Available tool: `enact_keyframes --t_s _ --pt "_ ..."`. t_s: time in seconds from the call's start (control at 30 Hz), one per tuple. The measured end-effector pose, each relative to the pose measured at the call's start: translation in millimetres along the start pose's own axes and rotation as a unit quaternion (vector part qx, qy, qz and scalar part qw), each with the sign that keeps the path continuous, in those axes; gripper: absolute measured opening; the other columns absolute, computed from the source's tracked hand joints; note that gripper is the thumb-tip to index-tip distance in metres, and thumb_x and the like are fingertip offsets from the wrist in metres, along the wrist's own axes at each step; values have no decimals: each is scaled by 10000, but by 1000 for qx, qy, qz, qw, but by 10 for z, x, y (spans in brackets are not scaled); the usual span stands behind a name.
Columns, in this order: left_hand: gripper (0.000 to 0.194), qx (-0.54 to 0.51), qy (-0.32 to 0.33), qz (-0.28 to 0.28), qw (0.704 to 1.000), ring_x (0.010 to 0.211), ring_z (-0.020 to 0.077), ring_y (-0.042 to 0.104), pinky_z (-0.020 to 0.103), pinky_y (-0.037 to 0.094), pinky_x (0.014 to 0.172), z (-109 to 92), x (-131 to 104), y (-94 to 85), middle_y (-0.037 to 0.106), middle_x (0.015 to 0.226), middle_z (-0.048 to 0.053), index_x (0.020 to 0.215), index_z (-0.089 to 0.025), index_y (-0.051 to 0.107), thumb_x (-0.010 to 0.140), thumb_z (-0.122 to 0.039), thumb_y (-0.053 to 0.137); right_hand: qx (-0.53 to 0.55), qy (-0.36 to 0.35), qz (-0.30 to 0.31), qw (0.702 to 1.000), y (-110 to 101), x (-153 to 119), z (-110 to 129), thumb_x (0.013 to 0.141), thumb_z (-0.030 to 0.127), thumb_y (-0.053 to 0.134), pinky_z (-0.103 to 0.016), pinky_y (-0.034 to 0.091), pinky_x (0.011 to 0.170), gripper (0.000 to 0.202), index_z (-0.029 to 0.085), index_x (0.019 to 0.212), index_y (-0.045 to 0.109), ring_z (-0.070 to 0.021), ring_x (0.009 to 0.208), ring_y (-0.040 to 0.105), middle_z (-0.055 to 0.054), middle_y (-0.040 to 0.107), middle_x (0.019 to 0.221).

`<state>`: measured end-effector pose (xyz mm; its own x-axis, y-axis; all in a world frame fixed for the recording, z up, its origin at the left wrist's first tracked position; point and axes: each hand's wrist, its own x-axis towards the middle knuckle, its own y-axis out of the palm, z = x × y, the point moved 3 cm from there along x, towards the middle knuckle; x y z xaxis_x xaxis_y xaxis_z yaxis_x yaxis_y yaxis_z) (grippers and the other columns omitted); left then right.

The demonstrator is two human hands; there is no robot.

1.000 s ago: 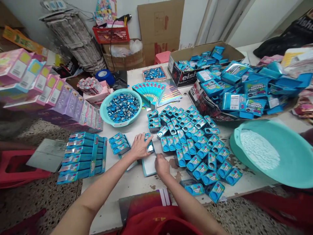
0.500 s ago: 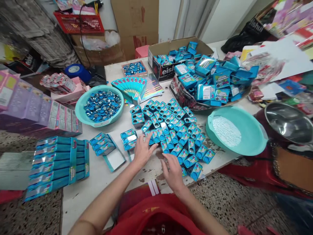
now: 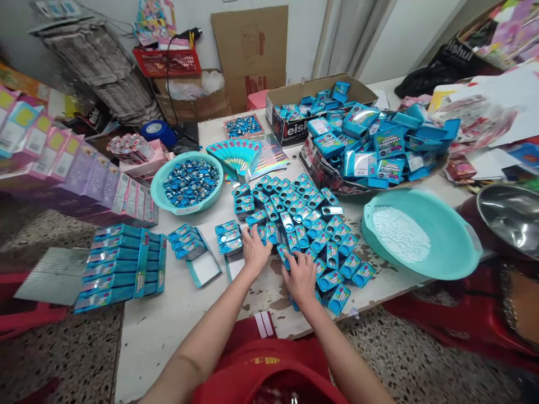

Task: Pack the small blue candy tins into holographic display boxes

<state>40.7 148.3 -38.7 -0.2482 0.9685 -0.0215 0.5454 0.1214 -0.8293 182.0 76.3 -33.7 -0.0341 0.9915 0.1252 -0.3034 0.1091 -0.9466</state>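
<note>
Many small blue boxes with round openings (image 3: 315, 217) stand in a crowd at the middle of the table. My left hand (image 3: 256, 249) reaches to the near left edge of this crowd, its fingers apart around a box (image 3: 272, 232). At the near side of the crowd, my right hand (image 3: 300, 276) has its fingertips on a box (image 3: 283, 253), its fingers bent; a firm hold cannot be made out. Left of my left hand, a few boxes (image 3: 229, 238) stand in an open blue display tray (image 3: 235, 268). A second such tray (image 3: 205, 269) holds several boxes at its back.
A green basin of metal caps (image 3: 188, 183) stands at the back left, and one with white pellets (image 3: 450, 241) at the right. Cartons of blue boxes (image 3: 324, 178) are behind. Filled blue displays (image 3: 120, 266) stand at the left table edge.
The view has shifted, so the table's things sit farther right. My right hand has moved forward onto the near boxes. My left hand has moved slightly right, beside the boxes at the crowd's edge.
</note>
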Motion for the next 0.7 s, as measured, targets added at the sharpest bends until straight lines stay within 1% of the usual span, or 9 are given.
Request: enact_keyframes --t_s 0.07,0.1,0.23,0.3,0.37,0.43,0.53,0.6,0.7 --pt "614 -3 -19 10 1000 1211 345 389 471 399 951 -73 1 19 311 1266 190 1289 -112 366 741 -304 566 -4 -1 -3 1000 6 18 1 815 275 552 -375 339 815 300 221 1106 603 -271 995 426 -89 555 1103" --pt "614 -6 -13 17 1000 1204 341 400 465 405 944 -115 9 22 318 1261 188 1293 -120 363 747 -311 568 -8 -1 -1 1000 8 29 3 815 286 556 -371 340 801 295 216 1097 604 -273 989 426 -92 556 1100" --pt "627 18 56 45 997 1196 349 423 463 400 944 -216 44 -23 296 1315 184 1304 -164 369 716 -219 580 -21 4 6 1000 20 62 4 799 301 579 -364 339 764 282 200 1061 603 -276 965 434 -101 570 1078" --pt "690 43 73 63 994 1189 367 431 468 399 938 -196 30 -37 259 1358 200 1321 -156 352 678 -187 598 -22 -1 2 1000 21 62 4 797 308 585 -361 340 761 290 192 1063 592 -273 953 444 -104 574 1069" --pt "727 73 74 79 991 1183 380 431 476 400 928 -150 -10 -18 264 1360 221 1339 -132 329 671 -200 608 -26 0 -14 1000 6 52 1 796 339 591 -363 343 764 328 161 1070 573 -276 954 449 -126 568 1075" --pt "705 109 64 85 988 1176 380 429 481 403 914 -106 -60 24 319 1321 231 1340 -111 329 697 -217 596 -38 14 -28 999 -21 41 -4 788 379 604 -371 345 767 358 129 1040 564 -288 965 451 -157 558 1081" --pt "657 143 71 89 983 1139 346 452 460 416 890 -90 -128 45 416 1231 206 1340 -129 340 729 -199 572 -61 22 -19 998 -65 42 -3 772 388 625 -384 344 768 325 129 961 571 -302 971 456 -167 561 1075" --pt "673 131 98 86 983 1115 318 465 443 418 894 -96 -177 -44 452 1187 177 1349 -145 326 726 -193 577 -67 21 -13 997 -90 52 -4 777 363 619 -392 344 766 283 133 934 574 -304 965 461 -167 568 1066" --pt "708 69 153 67 983 1144 291 441 426 395 946 -38 -283 -368 451 1209 144 1359 -152 288 723 -230 590 -62 20 -39 997 -116 43 2 800 336 582 -406 348 764 265 119 953 575 -312 971 453 -187 554 1083"
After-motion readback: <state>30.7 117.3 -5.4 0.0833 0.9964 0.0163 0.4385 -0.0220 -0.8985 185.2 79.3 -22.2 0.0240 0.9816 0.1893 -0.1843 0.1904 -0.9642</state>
